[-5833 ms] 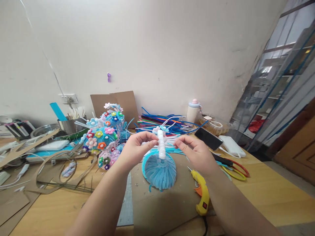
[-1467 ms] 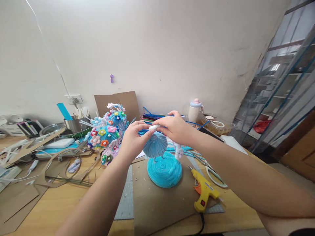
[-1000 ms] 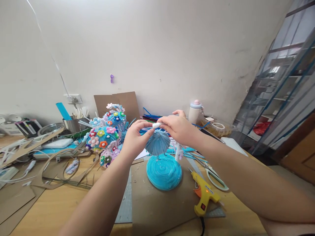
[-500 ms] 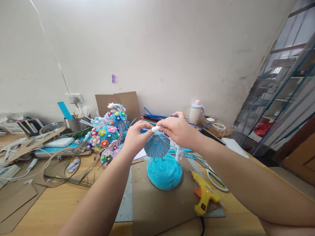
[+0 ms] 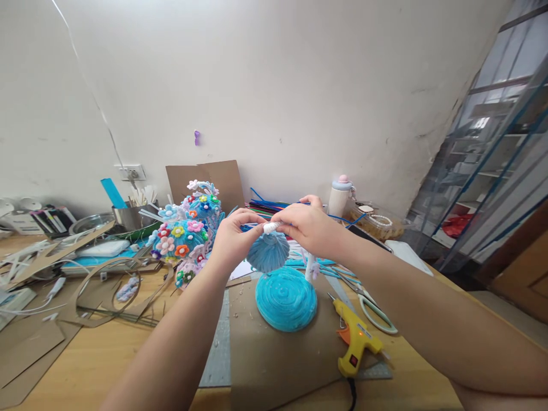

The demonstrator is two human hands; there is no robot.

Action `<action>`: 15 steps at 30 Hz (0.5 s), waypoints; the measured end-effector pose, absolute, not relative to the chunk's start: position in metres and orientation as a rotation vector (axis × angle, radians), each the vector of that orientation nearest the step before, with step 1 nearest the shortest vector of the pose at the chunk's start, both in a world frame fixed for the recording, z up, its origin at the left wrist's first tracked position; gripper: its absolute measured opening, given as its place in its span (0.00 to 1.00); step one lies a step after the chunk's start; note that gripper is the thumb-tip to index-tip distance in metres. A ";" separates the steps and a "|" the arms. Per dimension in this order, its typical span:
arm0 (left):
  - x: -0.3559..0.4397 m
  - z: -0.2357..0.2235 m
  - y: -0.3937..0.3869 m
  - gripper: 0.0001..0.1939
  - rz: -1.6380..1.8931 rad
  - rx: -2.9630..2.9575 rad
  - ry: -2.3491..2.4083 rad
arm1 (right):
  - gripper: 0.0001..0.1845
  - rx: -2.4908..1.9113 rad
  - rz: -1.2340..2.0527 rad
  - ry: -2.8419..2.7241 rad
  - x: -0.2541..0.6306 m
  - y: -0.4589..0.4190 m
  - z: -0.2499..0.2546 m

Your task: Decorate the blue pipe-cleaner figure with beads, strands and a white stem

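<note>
Both my left hand (image 5: 240,235) and my right hand (image 5: 306,227) pinch a small white coil (image 5: 270,228) from its two sides, fingertips closed. Just beneath the coil hangs a light-blue pleated, shell-like piece (image 5: 268,253); whether it is joined to the coil I cannot tell. Below it a round bright-blue base (image 5: 286,301) with a spiral surface lies on brown cardboard (image 5: 274,365). A white post (image 5: 309,267) with a pale purple flower stands at the base's back right, partly behind my right hand.
A yellow glue gun (image 5: 357,337) and green-handled scissors (image 5: 377,313) lie right of the base. Fuzzy flower-covered ornaments (image 5: 184,237) stand left. Behind are pipe cleaners (image 5: 274,202) and a white bottle (image 5: 340,197). Cardboard offcuts (image 5: 34,348) cover the left side.
The pleated blue piece has swung slightly left and turned, so its fluted outside faces me more. Both hands keep their pinch on the white coil, nearly in the same place.
</note>
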State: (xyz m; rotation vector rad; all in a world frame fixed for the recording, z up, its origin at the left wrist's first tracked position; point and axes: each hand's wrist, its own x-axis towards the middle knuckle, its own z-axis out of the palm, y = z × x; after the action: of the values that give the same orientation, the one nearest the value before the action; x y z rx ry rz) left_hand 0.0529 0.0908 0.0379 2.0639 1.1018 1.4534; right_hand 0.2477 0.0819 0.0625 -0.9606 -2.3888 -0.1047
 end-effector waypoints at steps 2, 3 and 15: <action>0.053 0.038 0.091 0.06 1.450 2.051 1.099 | 0.11 -0.958 -0.105 -2.388 0.248 0.082 0.062; 0.053 0.039 0.091 0.07 1.450 2.044 1.097 | 0.11 -0.955 -0.104 -2.386 0.248 0.081 0.062; 0.056 0.030 0.089 0.09 1.417 2.016 1.078 | 0.11 -0.970 -0.123 -2.374 0.247 0.082 0.060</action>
State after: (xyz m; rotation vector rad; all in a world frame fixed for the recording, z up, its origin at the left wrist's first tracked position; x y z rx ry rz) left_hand 0.0562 0.0895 0.0298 2.0162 1.0783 1.4168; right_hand 0.2470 0.0819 0.0603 -0.9703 -2.3743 -0.1233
